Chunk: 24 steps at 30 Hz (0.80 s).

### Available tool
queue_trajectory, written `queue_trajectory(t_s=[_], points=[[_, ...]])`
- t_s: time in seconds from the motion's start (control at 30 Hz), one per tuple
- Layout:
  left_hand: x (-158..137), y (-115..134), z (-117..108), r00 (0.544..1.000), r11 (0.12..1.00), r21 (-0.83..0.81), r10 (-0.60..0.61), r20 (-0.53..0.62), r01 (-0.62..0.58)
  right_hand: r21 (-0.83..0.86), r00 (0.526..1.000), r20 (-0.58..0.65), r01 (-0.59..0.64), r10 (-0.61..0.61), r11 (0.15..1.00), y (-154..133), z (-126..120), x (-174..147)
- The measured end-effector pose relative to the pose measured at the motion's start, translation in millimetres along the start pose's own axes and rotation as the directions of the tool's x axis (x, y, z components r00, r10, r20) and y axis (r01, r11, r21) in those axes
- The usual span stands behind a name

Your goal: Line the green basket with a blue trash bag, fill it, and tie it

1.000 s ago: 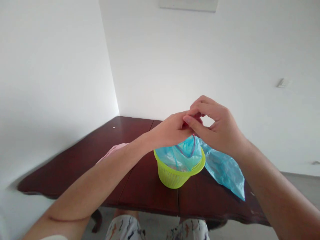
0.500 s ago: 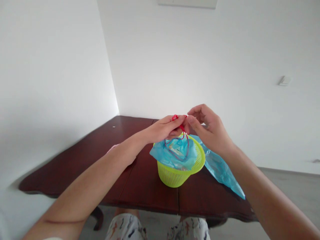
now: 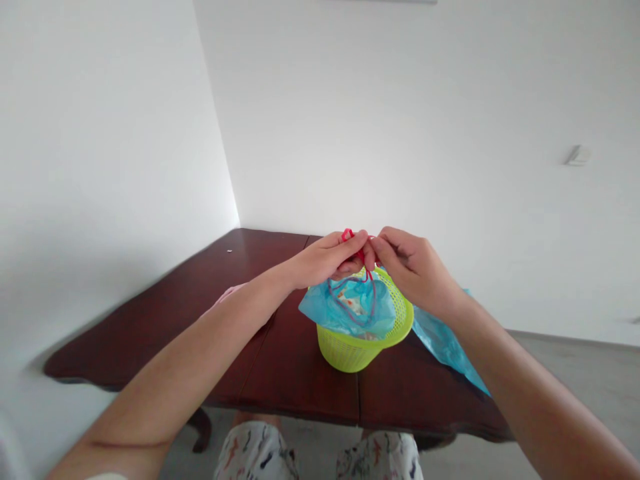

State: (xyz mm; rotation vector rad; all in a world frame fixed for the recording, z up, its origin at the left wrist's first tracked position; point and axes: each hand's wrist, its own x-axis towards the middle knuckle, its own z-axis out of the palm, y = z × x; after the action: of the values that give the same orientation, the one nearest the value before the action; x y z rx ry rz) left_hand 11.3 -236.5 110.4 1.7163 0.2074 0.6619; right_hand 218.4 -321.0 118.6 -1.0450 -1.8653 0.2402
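Above a yellow-green plastic basket (image 3: 345, 353), my left hand (image 3: 340, 253) pinches a red drawstring (image 3: 369, 275) between thumb and fingers. My right hand (image 3: 413, 263) is closed too, its thumb and index finger meeting the string beside my left fingertips. The drawstring runs down into the hem of a blue plastic bag (image 3: 320, 308), whose mouth gapes inside the basket. Pale crumpled contents with orange specks (image 3: 353, 303) show in the bag's opening; I cannot make out what they are.
A dark red-brown wooden table (image 3: 300, 380) carries the basket near its front edge. Another blue plastic bag (image 3: 445, 343) lies flat to the right, partly under my right forearm. Something pink (image 3: 231, 291) peeks out behind my left forearm. White walls stand behind and at left.
My right hand has lowered and its fingers have closed onto the red string next to my left hand. My left hand keeps its pinch. The view has shifted slightly.
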Motion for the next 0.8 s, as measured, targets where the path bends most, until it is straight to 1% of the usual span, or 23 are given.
queue_trajectory(t_s=[0.07, 0.13, 0.17, 0.2, 0.23, 0.3, 0.33, 0.37, 0.4, 0.43, 0.47, 0.5, 0.53, 0.57, 0.6, 0.63, 0.67, 0.7, 0.73, 0.77, 0.8], points=[[-0.3, -1.0, -0.8, 0.998, 0.999, -0.041, 0.010, -0.058, -0.012, 0.054, 0.993, -0.119, 0.013, -0.006, 0.998, -3.6, 1.1, -3.8], [0.4, -1.8, -3.2, 0.991, 0.993, -0.119, -0.003, -0.136, -0.013, 0.110, 0.967, -0.254, 0.033, -0.004, 0.993, -8.3, 3.6, -10.3], [1.1, -2.0, -4.8, 0.986, 0.987, -0.161, -0.018, -0.163, -0.008, 0.119, 0.958, -0.286, 0.041, -0.005, 0.992, -10.1, 5.8, -14.5], [1.9, -1.9, -6.5, 0.983, 0.980, -0.201, -0.037, -0.180, 0.001, 0.111, 0.959, -0.283, 0.044, -0.010, 0.993, -11.2, 8.8, -19.2], [2.5, -1.4, -8.1, 0.981, 0.971, -0.240, -0.057, -0.188, 0.010, 0.088, 0.970, -0.244, 0.038, -0.015, 0.995, -11.3, 12.3, -24.1], [2.1, 1.7, -10.2, 0.978, 0.955, -0.295, -0.074, -0.193, 0.014, 0.009, 0.996, -0.090, 0.021, -0.020, 1.000, -8.8, 19.8, -33.7], [0.3, 4.8, -10.4, 0.979, 0.957, -0.291, -0.060, -0.194, 0.001, -0.036, 0.999, -0.015, 0.029, -0.030, 0.999, -6.7, 22.7, -38.0], [-2.9, 9.1, -9.8, 0.981, 0.968, -0.248, -0.025, -0.191, -0.024, -0.075, 0.998, 0.029, 0.057, -0.055, 0.996, -4.6, 24.7, -41.7], [-7.3, 14.8, -8.5, 0.981, 0.986, -0.153, 0.031, -0.193, -0.061, -0.100, 0.995, 0.031, 0.099, -0.097, 0.990, -2.8, 25.3, -44.7], [-13.0, 21.8, -6.5, 0.977, 0.994, 0.004, 0.104, -0.186, -0.105, -0.106, 0.989, -0.010, 0.148, -0.150, 0.983, -1.7, 24.5, -46.8], [-19.4, 29.8, -3.8, 0.970, 0.966, 0.210, 0.187, -0.157, -0.152, -0.094, 0.977, -0.086, 0.189, -0.197, 0.977, -1.2, 22.7, -48.0], [-26.0, 38.3, -0.6, 0.958, 0.880, 0.430, 0.268, -0.099, -0.202, -0.057, 0.962, -0.167, 0.207, -0.214, 0.977, -1.3, 20.2, -48.3], [-32.1, 46.9, 2.7, 0.943, 0.742, 0.623, 0.332, -0.019, -0.248, 0.008, 0.956, -0.221, 0.200, -0.193, 0.980, -1.6, 17.7, -47.7], [-37.3, 54.6, 6.1, 0.924, 0.579, 0.762, 0.376, 0.066, -0.290, 0.100, 0.964, -0.226, 0.167, -0.142, 0.981, -1.9, 15.8, -46.3], [-41.1, 60.8, 9.2, 0.901, 0.426, 0.842, 0.409, 0.146, -0.330, 0.203, 0.980, -0.182, 0.114, -0.077, 0.973, -1.8, 14.9, -44.4], [-43.3, 64.9, 11.8, 0.871, 0.304, 0.879, 0.443, 0.211, -0.367, 0.298, 0.994, -0.104, 0.050, -0.020, 0.953, -1.1, 15.4, -42.1], [-44.1, 66.6, 13.8, 0.837, 0.222, 0.890, 0.486, 0.254, -0.399, 0.372, 1.000, -0.016, -0.009, 0.016, 0.928, 0.1, 17.3, -39.7], [-43.5, 65.8, 15.3, 0.801, 0.180, 0.884, 0.527, 0.283, -0.431, 0.422, 0.998, 0.058, -0.053, 0.031, 0.905, 1.8, 20.5, -37.4], [-41.9, 62.7, 16.2, 0.770, 0.174, 0.865, 0.560, 0.306, -0.470, 0.455, 0.994, 0.102, -0.076, 0.032, 0.888, 3.7, 24.7, -35.3], [-39.6, 57.8, 16.8, 0.743, 0.194, 0.833, 0.584, 0.327, -0.518, 0.477, 0.993, 0.115, -0.082, 0.030, 0.875, 5.5, 29.4, -33.6], [-37.2, 51.9, 17.1, 0.725, 0.234, 0.790, 0.597, 0.343, -0.566, 0.492, 0.994, 0.107, -0.078, 0.029, 0.867, 6.8, 34.1, -32.1]])
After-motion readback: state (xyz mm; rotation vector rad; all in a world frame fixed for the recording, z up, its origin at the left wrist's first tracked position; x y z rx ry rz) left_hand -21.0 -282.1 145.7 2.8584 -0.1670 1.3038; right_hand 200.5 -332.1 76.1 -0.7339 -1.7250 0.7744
